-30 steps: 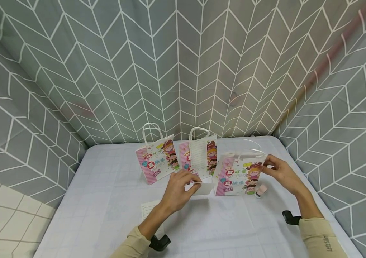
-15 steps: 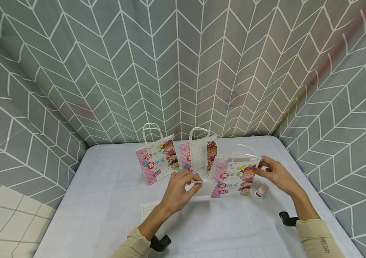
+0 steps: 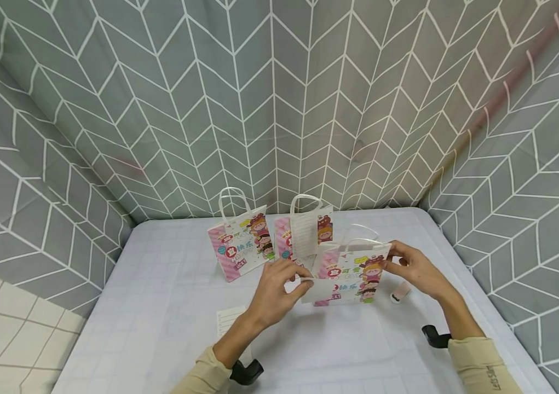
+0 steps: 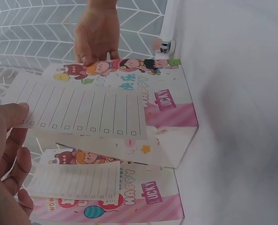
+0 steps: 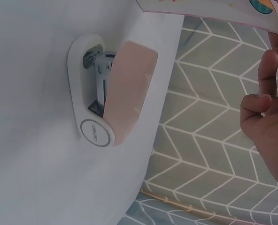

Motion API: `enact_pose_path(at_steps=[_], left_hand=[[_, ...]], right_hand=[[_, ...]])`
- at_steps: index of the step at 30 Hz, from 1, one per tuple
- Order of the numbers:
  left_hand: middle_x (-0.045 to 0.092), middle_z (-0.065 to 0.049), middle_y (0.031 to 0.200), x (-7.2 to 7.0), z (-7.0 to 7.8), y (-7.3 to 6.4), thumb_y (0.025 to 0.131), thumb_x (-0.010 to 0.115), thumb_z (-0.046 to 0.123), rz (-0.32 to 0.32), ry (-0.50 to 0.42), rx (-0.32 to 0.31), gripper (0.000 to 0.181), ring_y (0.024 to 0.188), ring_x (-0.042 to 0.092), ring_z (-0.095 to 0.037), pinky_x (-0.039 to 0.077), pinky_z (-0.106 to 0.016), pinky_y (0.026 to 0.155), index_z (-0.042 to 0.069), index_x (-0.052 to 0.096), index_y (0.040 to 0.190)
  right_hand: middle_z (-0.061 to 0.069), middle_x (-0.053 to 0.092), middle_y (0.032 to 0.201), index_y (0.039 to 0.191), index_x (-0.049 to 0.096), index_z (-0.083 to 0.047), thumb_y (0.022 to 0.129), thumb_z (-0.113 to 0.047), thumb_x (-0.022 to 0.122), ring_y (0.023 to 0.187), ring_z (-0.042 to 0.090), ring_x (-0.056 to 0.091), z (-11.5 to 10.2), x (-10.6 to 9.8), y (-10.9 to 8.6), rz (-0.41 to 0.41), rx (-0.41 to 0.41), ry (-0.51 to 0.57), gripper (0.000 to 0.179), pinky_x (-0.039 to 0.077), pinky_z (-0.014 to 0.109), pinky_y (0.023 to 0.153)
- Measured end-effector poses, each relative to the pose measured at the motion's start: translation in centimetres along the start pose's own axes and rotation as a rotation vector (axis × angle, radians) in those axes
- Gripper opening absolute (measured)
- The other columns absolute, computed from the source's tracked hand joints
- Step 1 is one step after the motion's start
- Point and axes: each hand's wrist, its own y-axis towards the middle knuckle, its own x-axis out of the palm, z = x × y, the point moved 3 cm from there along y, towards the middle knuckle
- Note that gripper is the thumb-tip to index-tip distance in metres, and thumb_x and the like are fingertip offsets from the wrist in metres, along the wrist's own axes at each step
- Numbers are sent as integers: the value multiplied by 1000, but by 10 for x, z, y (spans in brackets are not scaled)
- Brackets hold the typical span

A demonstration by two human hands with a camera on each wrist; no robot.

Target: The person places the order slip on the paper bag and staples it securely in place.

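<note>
My left hand [image 3: 276,293] pinches a white lined checklist sheet [image 4: 89,110] between thumb and fingers. The sheet lies in front of the lower left of a printed paper gift bag [image 3: 350,268]; whether they touch I cannot tell. At that bag's upper right edge, my right hand [image 3: 419,271] pinches the side with thumb and fingers. The bag stands upright with white handles. A pink and white stapler [image 5: 125,93] sits on the table to its right, near the right hand.
Two similar gift bags stand behind: one at left [image 3: 240,246], and one in the middle [image 3: 283,232] with a lined sheet [image 3: 305,235] on its front. Another lined sheet [image 3: 230,318] lies on the white table [image 3: 161,306], partly under my left forearm. A patterned curtain [image 3: 259,109] rises behind.
My right hand has moved left with the gift bag, bringing it behind the checklist sheet and away from the stapler. The left hand has stayed nearly still.
</note>
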Motion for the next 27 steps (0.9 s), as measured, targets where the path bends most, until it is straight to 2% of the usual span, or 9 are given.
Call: enact_pose_path(at_steps=[10,18,22,27], left_hand=[[68,16,94,0,7,1,89,78,20,36,-11,33,12,88,55,-8,34,-34,84,26,71,97],[69,13,95,4,10,2,81,82,14,157,-39,115,17,96,53,-11,35,-37,91,22,71,92],[66,9,104,7,12,4,79,83,13,217,-35,148,18,101,51,-15,33,-41,96,22,71,90],[59,0,123,9,13,6,77,83,15,274,3,136,17,110,44,-22,28,-45,98,22,73,88]], right_hand=[[3,66,101,113,63,-15,96,-19,68,88,17,50,-9,8,0,-18,-23,-1,19,34,33,71],[4,62,98,114,63,-18,96,-20,69,85,17,46,-12,13,0,-34,-22,-4,20,33,35,68],[3,62,98,116,62,-20,96,-22,68,86,19,47,-14,17,0,-48,-26,-6,20,33,34,69],[2,61,97,113,62,-22,96,-22,68,88,16,48,-18,21,0,-52,-43,-8,18,34,34,70]])
